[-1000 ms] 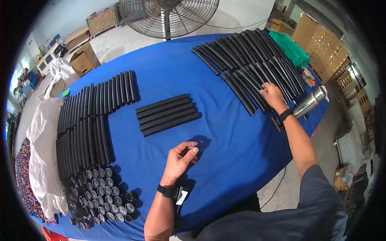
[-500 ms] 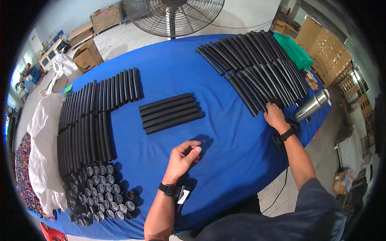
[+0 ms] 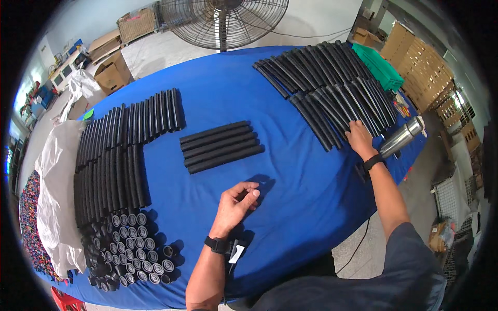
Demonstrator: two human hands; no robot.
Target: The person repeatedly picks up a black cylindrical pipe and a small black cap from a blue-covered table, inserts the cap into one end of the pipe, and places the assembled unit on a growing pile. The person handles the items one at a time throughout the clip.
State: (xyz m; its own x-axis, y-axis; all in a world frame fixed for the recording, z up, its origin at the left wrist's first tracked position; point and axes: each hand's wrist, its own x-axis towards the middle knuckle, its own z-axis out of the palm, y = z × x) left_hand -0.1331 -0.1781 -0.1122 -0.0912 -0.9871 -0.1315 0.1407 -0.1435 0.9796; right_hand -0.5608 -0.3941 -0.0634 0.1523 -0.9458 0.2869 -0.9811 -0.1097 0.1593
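My right hand (image 3: 361,140) is at the lower end of the right-hand batch of black tubes (image 3: 340,106), its fingers bent round a tube end. The far side of that grip is hidden. Over the blue cloth near the middle, my left hand (image 3: 238,206) is held with curled fingers, thumb close to the forefinger, and nothing shows between them. Just beyond it lies a small row of several black tubes (image 3: 220,146), side by side. More black tubes (image 3: 111,179) lie in two bands on the left.
Round black caps (image 3: 137,243) cluster at the near left, beside a white sack (image 3: 57,197). A steel flask (image 3: 402,137) lies by my right wrist, with a green bin (image 3: 378,67) farther back. A large fan (image 3: 223,23) stands behind the blue-covered table (image 3: 218,98).
My right hand has moved slightly right and away from me along the tube ends. A tube there now lies farther left, beside its neighbours. My left hand has stayed put.
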